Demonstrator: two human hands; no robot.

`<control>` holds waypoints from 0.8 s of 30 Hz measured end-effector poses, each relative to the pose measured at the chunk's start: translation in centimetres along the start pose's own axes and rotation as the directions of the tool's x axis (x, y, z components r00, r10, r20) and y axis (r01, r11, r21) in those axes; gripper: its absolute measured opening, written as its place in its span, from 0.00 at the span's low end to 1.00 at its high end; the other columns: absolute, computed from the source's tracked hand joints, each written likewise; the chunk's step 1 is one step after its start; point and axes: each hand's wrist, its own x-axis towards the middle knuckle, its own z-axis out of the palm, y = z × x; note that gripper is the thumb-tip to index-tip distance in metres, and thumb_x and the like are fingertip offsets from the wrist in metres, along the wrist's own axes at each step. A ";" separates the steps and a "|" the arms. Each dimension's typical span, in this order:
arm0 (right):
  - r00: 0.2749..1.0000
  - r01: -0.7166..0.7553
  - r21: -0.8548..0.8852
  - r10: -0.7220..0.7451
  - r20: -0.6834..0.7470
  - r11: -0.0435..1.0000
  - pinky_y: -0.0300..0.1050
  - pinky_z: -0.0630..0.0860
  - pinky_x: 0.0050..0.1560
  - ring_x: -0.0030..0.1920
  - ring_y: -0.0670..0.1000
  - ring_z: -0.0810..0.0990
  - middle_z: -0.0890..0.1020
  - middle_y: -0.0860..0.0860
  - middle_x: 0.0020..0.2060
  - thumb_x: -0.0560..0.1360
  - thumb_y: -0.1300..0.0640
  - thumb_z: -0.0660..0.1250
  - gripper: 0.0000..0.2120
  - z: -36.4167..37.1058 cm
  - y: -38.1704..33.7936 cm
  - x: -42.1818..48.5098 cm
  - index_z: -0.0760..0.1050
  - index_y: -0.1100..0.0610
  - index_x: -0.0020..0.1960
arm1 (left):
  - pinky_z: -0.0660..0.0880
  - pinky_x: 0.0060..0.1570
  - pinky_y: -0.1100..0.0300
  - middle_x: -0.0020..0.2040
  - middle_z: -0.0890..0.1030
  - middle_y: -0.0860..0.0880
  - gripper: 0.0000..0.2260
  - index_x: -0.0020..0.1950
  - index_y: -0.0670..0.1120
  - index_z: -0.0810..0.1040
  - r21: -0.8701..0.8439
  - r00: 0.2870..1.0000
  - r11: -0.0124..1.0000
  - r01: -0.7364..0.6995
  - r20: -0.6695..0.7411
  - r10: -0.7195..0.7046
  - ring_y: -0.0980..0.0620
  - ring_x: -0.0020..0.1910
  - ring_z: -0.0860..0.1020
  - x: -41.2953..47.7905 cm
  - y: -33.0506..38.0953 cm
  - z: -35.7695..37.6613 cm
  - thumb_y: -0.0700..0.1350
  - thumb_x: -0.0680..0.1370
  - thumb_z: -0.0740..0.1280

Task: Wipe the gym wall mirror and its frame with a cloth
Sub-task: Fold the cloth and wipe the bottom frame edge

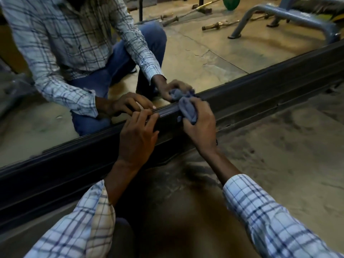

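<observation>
Item 1: mirror (pixel 195 58), one, wall-mounted, its lower edge crossing my view on a slant.

Item 2: frame (pixel 260 90), one dark bottom rail with ridges, running under the glass down to the floor (pixel 279 146).

Item 3: cloth (pixel 188 108), one, blue-grey and bunched. It lies on the frame's top lip where the rail meets the glass, just right of the middle of my view.

Item 4: right hand (pixel 201 127), its grip clenched around the cloth and pressing it onto the lip.

Item 5: left hand (pixel 137 138), just beside the right. Its fingers are bent over the same lip with the thumb against the rail's front face, so its grip is on the frame itself.

Item 6: sleeves, two, in blue-and-white check, both pushed back from the wrists.

Item 7: reflection. I count one crouching person in a checked shirt and blue jeans, both hands and the cloth doubled.

Item 8: gym gear seen in the glass:
- green weight plate (pixel 231 2), one
- grey tubular bench base (pixel 290 15), one
- loose bars (pixel 216 26), at least three, lying on the floor
</observation>
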 end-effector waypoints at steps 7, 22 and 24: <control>0.999 -0.050 0.015 0.050 0.002 0.999 0.50 0.80 0.53 0.52 0.48 0.79 0.78 0.52 0.55 0.70 0.63 0.73 0.24 -4.2 3.9 2.8 0.77 0.51 0.64 | 0.76 0.58 0.47 0.65 0.78 0.42 0.28 0.69 0.42 0.78 -0.010 0.998 0.998 0.069 -0.008 -0.069 0.41 0.62 0.75 1.4 3.4 1.5 0.43 0.70 0.80; 0.928 0.177 0.004 -0.168 0.332 0.984 0.48 0.81 0.53 0.54 0.52 0.79 0.78 0.55 0.57 0.72 0.60 0.72 0.24 -12.8 11.4 9.5 0.75 0.55 0.68 | 0.78 0.54 0.45 0.66 0.77 0.41 0.30 0.70 0.42 0.76 0.017 0.992 0.997 0.072 0.107 -0.073 0.39 0.61 0.76 8.3 13.2 4.5 0.43 0.70 0.80; 0.985 -0.008 -0.002 0.008 0.171 1.000 0.47 0.80 0.54 0.55 0.52 0.79 0.78 0.55 0.57 0.73 0.60 0.72 0.22 -14.2 12.8 10.8 0.75 0.55 0.66 | 0.79 0.52 0.45 0.65 0.76 0.42 0.30 0.70 0.42 0.76 0.026 0.989 0.997 0.070 0.129 -0.072 0.40 0.60 0.76 9.3 13.8 4.2 0.42 0.70 0.80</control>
